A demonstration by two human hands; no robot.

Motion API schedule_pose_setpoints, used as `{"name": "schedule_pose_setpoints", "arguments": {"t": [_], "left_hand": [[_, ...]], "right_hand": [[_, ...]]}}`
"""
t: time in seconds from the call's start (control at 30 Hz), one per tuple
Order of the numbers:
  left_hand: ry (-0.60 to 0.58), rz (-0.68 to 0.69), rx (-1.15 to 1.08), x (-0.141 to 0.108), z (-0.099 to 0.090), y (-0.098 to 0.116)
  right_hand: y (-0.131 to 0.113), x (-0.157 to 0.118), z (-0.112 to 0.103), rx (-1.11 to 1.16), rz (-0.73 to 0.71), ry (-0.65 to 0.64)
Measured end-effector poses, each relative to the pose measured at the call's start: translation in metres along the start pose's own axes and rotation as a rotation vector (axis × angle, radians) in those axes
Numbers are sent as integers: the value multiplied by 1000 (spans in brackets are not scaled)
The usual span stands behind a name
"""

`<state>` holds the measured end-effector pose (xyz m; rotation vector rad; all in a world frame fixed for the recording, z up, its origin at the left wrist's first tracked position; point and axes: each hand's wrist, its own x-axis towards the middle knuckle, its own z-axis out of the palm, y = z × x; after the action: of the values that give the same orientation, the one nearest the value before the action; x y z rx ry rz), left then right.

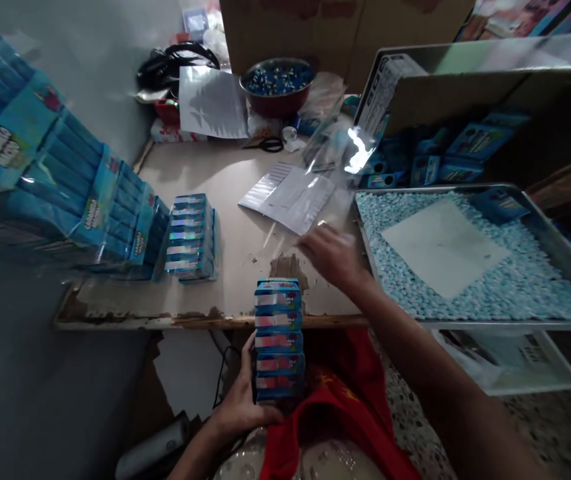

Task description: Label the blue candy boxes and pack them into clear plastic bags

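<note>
My left hand (245, 400) is wrapped round the lower left side of a stack of small blue boxes (278, 342), which is held upright at the table's front edge. Over the table, my right hand (332, 257) reaches to the clear plastic wrap (322, 157) beside the tray; its fingers are blurred and bent at the edge of the film. A second block of blue boxes (188, 237), wrapped in clear film, stands on the table to the left. Under the plastic lies a white paper sheet (298, 200).
Wrapped blue packs (65, 173) are piled at the left. A metal tray (372, 257) of pale blue pieces with a white card (445, 247) is at the right, before a cardboard box (465, 100). Behind are a red bowl (278, 103) and scissors (270, 144).
</note>
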<state>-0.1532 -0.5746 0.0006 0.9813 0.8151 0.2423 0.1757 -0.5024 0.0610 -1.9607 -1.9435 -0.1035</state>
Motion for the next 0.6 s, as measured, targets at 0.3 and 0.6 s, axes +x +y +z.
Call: {"name": "schedule_pose_setpoints", "arguments": {"t": [0.3,0.6], "left_hand": [[475,585,808,49,-45,112],[298,745,1097,143,-53,153]], "right_hand": [[-15,32,61,121,-191,-478],[-15,24,52,358,46,-429]]}}
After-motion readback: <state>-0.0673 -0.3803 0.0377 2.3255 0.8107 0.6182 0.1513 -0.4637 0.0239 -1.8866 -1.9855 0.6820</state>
